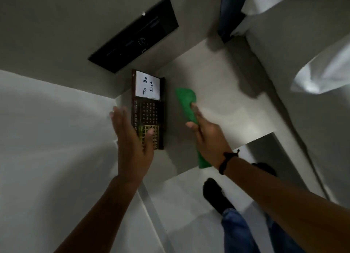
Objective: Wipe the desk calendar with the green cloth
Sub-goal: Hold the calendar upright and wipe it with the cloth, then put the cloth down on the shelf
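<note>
A dark brown desk calendar point(149, 112) stands on the pale desk point(223, 101) against the wall, with a white "To Do List" card at its far end and a grid of numbers below. My left hand point(130, 137) is spread flat with fingers apart, its thumb over the calendar's near end; it holds nothing. To the right of the calendar, my right hand point(206, 137) grips the green cloth point(186, 104). The cloth sticks out beyond my fingers and hangs below my wrist. It is a short gap away from the calendar.
A black wall-mounted screen point(136, 34) hangs above the calendar. White bedding point(322, 74) lies at the right. My legs in blue jeans and black socks point(217, 195) stand on the floor below the desk's front edge point(208, 167).
</note>
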